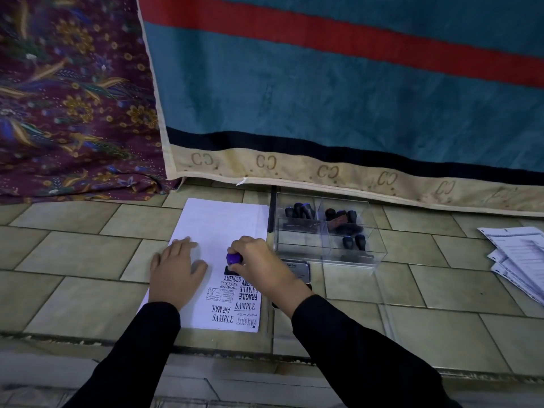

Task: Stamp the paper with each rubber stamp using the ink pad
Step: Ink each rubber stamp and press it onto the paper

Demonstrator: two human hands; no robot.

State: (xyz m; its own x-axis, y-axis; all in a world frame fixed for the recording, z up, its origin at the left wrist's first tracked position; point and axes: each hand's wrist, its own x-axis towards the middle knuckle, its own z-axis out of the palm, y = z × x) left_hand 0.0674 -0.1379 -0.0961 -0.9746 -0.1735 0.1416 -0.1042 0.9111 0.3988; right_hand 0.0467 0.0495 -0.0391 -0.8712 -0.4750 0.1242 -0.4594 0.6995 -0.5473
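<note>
A white sheet of paper (217,228) lies on the tiled floor, its near part covered with several black stamp prints such as AMENDED, FRAGILE and SAMPLE. My right hand (259,266) grips a rubber stamp with a purple knob (233,258), its black base standing on the paper just above the AMENDED print. My left hand (176,266) rests flat on the paper's left side, fingers spread. The ink pad (300,270), a grey tin, lies just right of the paper, partly hidden behind my right hand.
A clear plastic compartment box (326,231) right of the paper holds several black-handled stamps. Printed sheets (518,257) lie at the far right. A teal and red blanket (323,98) and patterned purple cloth (73,98) hang behind the floor area.
</note>
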